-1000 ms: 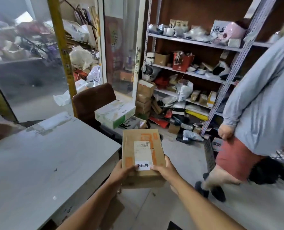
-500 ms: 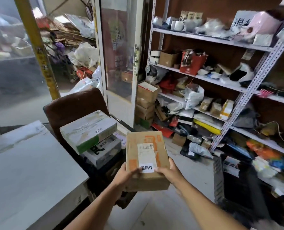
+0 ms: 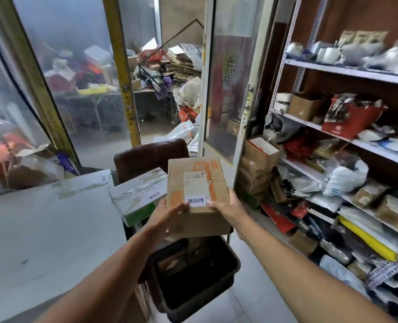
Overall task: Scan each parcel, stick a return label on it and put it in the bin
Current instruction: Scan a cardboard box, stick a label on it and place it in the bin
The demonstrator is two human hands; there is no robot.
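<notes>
Both hands hold a brown cardboard parcel [image 3: 196,190] out in front of the person, above the near edge of a dark bin [image 3: 194,283] that stands on the floor beside the table [image 3: 41,229]. The left hand [image 3: 164,217] grips the parcel's left near corner, its thumb lying across the top face and its fingers curled under the box. The right hand [image 3: 228,207] grips the right near corner in the same way, thumb on top and fingers wrapped beneath. On the parcel's top face sits a printed shipping slip, and just below it, at the near edge between the two thumbs, a small white return label [image 3: 195,200] with three black characters is stuck flat. The bin holds some cardboard pieces in its far part; the rest of its inside is dark and hard to make out. To the left of the parcel, a white and green box [image 3: 138,194] bearing the same small label lies on other packages in front of a brown chair back [image 3: 150,155]. To the right, a metal shelf unit [image 3: 347,71] is crowded with boxes, bags and parcels, and more cartons [image 3: 258,169] are stacked on the floor at its left end beside a glass door [image 3: 228,89].
</notes>
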